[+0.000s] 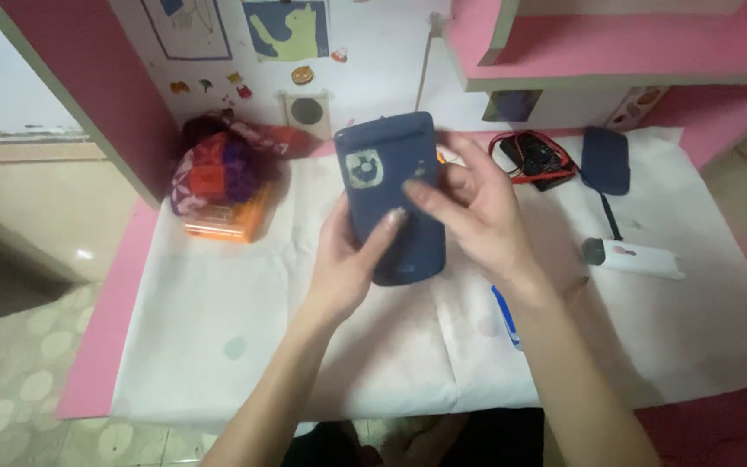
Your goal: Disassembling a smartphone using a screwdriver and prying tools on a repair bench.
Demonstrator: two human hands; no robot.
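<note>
White-covered desk [218, 346]: two hands, two blue cases.

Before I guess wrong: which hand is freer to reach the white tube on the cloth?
Likely the right hand: only fingertips touch the blue case, nearer the white tube. The left hand grips it.

Single head cam only, no second view to overlap. It sat above the near edge of the desk [218, 346], pitched steeply down and facing the far pink shelf unit [616, 43]. Close range: both forearms ran in from the bottom edge, hands mid-frame. It caught floor on the left, desk running off right.
</note>
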